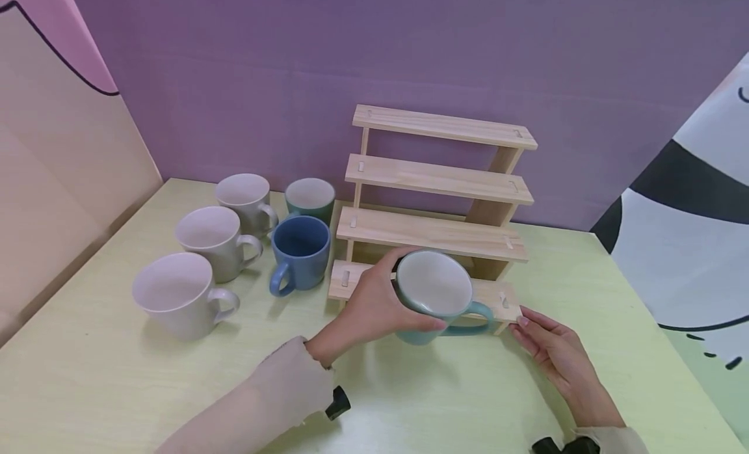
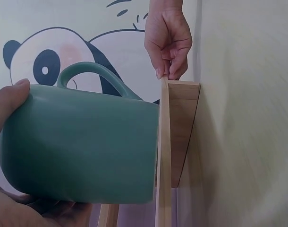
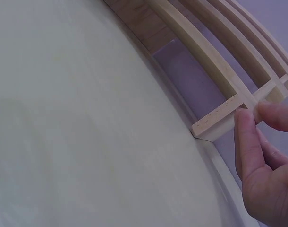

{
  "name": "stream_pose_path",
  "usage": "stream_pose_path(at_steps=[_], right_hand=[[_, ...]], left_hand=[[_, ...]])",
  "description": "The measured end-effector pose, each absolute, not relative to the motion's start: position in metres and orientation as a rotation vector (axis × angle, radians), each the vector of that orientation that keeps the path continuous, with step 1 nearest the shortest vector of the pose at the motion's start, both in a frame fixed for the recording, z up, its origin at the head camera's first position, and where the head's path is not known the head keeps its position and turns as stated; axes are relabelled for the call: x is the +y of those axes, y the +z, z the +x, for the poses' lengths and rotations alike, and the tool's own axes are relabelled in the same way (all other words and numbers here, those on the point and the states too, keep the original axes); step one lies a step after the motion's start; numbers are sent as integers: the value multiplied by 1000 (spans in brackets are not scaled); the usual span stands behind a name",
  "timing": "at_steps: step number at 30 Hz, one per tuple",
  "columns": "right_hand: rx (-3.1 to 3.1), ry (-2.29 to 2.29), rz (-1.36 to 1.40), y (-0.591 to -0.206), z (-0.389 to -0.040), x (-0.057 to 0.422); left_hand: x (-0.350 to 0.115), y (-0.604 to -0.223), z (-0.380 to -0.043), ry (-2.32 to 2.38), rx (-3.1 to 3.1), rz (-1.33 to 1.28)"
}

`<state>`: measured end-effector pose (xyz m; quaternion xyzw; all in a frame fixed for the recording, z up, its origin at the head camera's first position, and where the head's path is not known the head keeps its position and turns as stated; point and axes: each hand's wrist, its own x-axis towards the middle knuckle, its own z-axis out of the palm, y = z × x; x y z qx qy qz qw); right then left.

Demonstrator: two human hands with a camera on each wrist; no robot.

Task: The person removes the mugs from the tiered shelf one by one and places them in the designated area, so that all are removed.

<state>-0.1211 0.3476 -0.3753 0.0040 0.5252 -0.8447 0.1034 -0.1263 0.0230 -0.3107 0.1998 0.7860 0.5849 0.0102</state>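
Note:
My left hand [image 1: 380, 298] grips a teal mug [image 1: 426, 327] with a white inside, thumb on the near side and fingers round the far side. The mug is upright at the lowest step of a wooden tiered rack [image 1: 433, 233], its handle pointing right. In the left wrist view, the base of the mug [image 2: 87, 142] is right by the shelf board [image 2: 164, 156]; whether it rests there I cannot tell. With thumb and fingertips, my right hand [image 1: 556, 353] pinches the right end of the lowest shelf. The right wrist view shows this hand [image 3: 269, 165] at the board's corner.
Left of the rack stand a blue mug [image 1: 304, 252] and a green mug [image 1: 318, 210]. Further left is a row of three pale mugs, the nearest mug [image 1: 178, 301] closest to me. A purple backdrop [image 1: 234, 83] rises behind the pale table [image 1: 380, 402].

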Motion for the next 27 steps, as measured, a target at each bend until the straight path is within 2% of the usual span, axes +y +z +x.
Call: stream_pose_path(at_steps=[27], right_hand=[[1569, -2497, -11, -376, -122, 348]], left_hand=[[-27, -317, -112, 1934, 2491, 485]])
